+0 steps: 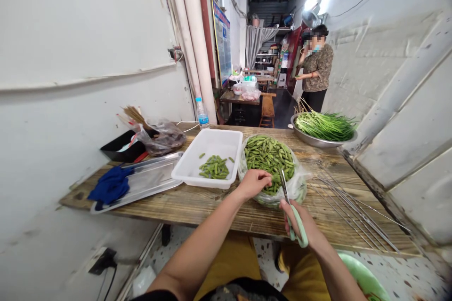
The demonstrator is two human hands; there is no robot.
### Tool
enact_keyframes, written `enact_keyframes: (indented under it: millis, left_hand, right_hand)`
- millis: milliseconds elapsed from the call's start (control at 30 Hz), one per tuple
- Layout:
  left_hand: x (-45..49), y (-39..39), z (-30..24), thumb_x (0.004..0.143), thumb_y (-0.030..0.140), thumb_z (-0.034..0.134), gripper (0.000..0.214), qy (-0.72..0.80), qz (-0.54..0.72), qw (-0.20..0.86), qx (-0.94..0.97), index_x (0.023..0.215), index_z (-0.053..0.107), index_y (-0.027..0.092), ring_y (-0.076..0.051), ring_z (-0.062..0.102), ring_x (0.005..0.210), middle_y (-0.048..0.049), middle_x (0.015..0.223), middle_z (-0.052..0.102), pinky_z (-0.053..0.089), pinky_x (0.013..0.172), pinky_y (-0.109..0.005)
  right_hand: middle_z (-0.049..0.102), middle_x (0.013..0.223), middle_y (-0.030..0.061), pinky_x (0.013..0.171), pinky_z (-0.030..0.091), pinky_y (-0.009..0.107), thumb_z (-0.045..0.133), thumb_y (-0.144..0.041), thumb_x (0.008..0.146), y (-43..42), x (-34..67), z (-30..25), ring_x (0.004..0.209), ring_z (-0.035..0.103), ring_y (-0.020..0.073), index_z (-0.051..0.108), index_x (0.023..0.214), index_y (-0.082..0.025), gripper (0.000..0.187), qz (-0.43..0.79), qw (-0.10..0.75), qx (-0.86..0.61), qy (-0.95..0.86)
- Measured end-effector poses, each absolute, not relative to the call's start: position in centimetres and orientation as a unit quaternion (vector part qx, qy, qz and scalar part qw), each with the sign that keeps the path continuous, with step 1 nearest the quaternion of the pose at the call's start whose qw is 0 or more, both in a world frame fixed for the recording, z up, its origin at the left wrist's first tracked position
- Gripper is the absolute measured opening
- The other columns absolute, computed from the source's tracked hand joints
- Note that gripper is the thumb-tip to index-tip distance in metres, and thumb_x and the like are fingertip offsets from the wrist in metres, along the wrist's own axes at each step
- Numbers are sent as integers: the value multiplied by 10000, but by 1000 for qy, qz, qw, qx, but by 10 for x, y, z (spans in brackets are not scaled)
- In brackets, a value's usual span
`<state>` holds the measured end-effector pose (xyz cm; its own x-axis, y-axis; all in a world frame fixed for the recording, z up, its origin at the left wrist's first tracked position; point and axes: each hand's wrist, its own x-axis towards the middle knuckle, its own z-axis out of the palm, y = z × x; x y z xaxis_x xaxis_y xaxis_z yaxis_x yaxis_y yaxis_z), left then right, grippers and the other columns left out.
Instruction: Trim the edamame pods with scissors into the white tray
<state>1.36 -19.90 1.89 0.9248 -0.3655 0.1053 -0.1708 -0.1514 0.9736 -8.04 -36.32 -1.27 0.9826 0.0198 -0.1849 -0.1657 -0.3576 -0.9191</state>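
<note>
My left hand (254,183) is over the near side of a clear plastic bag (302,176) full of green edamame pods (266,153). Its thumb and fingers are pinched on a pod, which is partly hidden against the heap. In my right hand (305,221) is a pair of scissors (299,226) with pale green handles. Their metal blades point up and away, just right of my left fingertips, and look slightly parted. Left of the bag stands a white plastic tray (189,153), with a small pile of edamame pods (214,168) inside.
A metal bowl of green chives (325,126) stands at the back right, near loose metal skewers (353,207). Leftward lie a metal tray (151,176), blue cloth (111,185), black box (120,146) and water bottle (202,114). A person (317,68) stands beyond the table (197,204).
</note>
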Motion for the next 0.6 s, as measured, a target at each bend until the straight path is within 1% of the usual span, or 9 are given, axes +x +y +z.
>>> enact_keyframes:
  millis: [167, 400, 533, 600]
  left_hand:
    - [4, -202, 29, 740, 257, 558, 165, -188, -99, 636, 742, 727, 684, 151, -129, 554, 559, -26, 625, 668, 432, 600, -236]
    - [-2, -204, 35, 730, 246, 549, 164, -169, -104, 640, 742, 673, 670, 150, -129, 538, 530, -21, 592, 650, 426, 582, -240]
    - [-2, -203, 35, 723, 233, 568, 139, -159, -117, 656, 728, 674, 661, 143, -120, 532, 524, -14, 580, 642, 422, 578, -235]
    - [-1, -202, 34, 721, 219, 585, 114, -141, -121, 674, 715, 680, 652, 137, -115, 534, 524, -13, 576, 640, 426, 585, -234]
  right_hand:
    - [467, 467, -60, 366, 423, 237, 399, -677, 818, -357, -80, -7, 375, 492, 130, 503, 824, -201, 487, 98, 564, -819, 28]
    - [439, 465, -66, 362, 405, 213, 496, -582, 818, -356, -78, -6, 377, 475, 110, 474, 749, -204, 384, 65, 556, -829, 6]
    - [364, 398, -90, 284, 344, 208, 503, -630, 778, -350, -78, -2, 297, 403, 102, 459, 728, -205, 430, 76, 582, -809, 41]
    - [338, 385, -98, 256, 318, 207, 505, -670, 746, -347, -79, -1, 281, 389, 105, 454, 725, -206, 467, 84, 589, -801, 66]
